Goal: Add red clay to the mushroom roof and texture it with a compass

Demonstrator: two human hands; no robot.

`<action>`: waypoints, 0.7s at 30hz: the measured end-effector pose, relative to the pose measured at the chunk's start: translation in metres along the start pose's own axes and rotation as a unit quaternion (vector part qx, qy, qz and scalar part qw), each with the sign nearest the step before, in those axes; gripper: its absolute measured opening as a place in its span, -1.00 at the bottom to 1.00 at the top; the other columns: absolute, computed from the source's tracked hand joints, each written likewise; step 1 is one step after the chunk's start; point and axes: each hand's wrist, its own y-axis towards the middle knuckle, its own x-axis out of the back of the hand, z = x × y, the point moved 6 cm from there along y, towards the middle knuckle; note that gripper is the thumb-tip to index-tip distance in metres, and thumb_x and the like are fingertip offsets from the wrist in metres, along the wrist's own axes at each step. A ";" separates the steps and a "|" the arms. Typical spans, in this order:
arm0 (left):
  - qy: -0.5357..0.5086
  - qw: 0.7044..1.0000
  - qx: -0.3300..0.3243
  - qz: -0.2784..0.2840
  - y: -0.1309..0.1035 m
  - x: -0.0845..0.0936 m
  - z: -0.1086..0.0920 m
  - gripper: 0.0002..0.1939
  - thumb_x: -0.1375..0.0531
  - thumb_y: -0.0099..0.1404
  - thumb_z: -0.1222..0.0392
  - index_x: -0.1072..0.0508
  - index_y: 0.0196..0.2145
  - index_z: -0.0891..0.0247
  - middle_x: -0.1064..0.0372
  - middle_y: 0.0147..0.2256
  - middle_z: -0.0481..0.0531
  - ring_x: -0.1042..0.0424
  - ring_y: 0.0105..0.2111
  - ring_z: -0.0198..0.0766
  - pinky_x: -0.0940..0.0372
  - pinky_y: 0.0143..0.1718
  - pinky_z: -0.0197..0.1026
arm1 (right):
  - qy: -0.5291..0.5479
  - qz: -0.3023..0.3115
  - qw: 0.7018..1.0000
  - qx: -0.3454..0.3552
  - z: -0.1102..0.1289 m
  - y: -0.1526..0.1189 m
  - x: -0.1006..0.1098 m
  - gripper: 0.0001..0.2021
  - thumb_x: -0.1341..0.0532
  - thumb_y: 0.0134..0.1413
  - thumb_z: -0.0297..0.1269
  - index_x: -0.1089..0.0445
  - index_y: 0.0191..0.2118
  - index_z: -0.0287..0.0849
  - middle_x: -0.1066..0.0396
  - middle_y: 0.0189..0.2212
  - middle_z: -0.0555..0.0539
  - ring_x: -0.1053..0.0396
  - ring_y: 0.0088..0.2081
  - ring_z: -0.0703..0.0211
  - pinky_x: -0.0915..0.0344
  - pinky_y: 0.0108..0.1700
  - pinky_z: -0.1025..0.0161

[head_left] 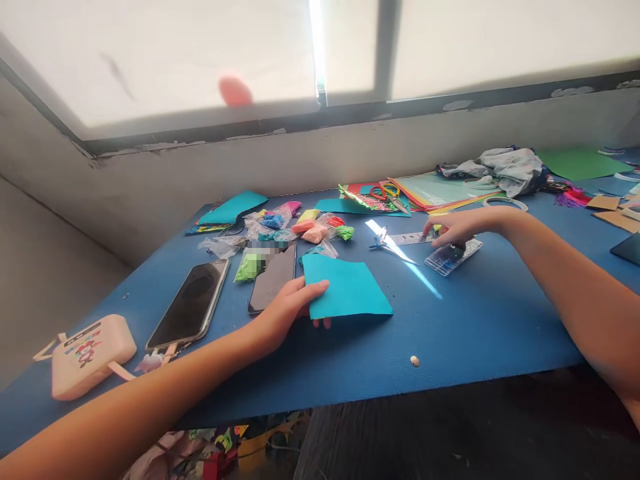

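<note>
My left hand (295,300) grips the left edge of a turquoise sheet of paper (350,290), thumb on top and fingers beneath, holding it near the table's front. My right hand (457,227) reaches down at the right, its thumb and index finger apart, close to the end of a short ruler (407,238). Under that hand lies a clear plastic case (454,257) with dark and blue contents, partly covered by it. To the left of it, a drawing compass (385,241) rests by the ruler. Whether the right fingertips touch anything is hard to see.
Two phones (190,300) and a pink power bank (93,357) lie at the left. Behind the sheet are bagged lumps of coloured clay (315,230). Scissors (390,195), coloured papers (450,190) and a cloth (515,170) sit farther back. A small shell-like piece (415,361) lies near the front edge.
</note>
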 end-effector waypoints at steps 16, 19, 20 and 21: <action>-0.043 0.998 0.036 0.031 0.004 -0.003 0.004 -0.67 -0.26 0.05 -0.05 -0.31 -0.47 0.27 -0.42 -0.60 0.02 -0.39 -0.62 -0.29 -0.15 -0.65 -0.34 | -0.141 -0.050 0.989 -0.002 -0.004 -0.003 -0.001 -0.50 -0.42 -0.39 0.11 -0.46 -0.32 -0.14 -0.43 -0.49 -0.08 -0.37 -0.49 0.08 -0.13 -0.53 0.26; -0.018 0.998 0.046 0.036 0.004 -0.004 0.005 -0.64 -0.27 0.04 -0.09 -0.29 -0.48 0.26 -0.41 -0.62 0.00 -0.38 -0.65 -0.31 -0.14 -0.68 -0.35 | -0.126 -0.101 0.987 -0.016 0.021 -0.009 0.005 -0.63 -0.34 -0.20 0.04 -0.45 -0.35 -0.16 -0.44 -0.45 -0.10 -0.37 -0.46 0.11 -0.14 -0.50 0.28; -0.004 0.998 0.049 0.039 0.004 -0.004 0.006 -0.62 -0.26 0.05 -0.11 -0.29 -0.49 0.26 -0.40 -0.64 0.00 -0.34 -0.68 -0.34 -0.14 -0.69 -0.36 | -0.122 -0.129 0.984 -0.004 0.032 -0.011 0.007 -0.64 -0.31 -0.14 0.04 -0.46 -0.33 -0.16 -0.44 -0.46 -0.08 -0.35 -0.47 0.15 -0.12 -0.49 0.29; 0.012 0.998 0.053 0.044 0.004 -0.004 0.006 -0.61 -0.25 0.06 -0.14 -0.30 -0.50 0.27 -0.40 -0.65 0.00 -0.31 -0.70 -0.37 -0.13 -0.69 -0.36 | -0.124 -0.172 0.977 0.005 0.043 -0.014 0.010 -0.63 -0.27 -0.08 0.08 -0.47 -0.31 -0.15 -0.42 -0.49 -0.06 -0.32 -0.50 0.18 -0.09 -0.50 0.30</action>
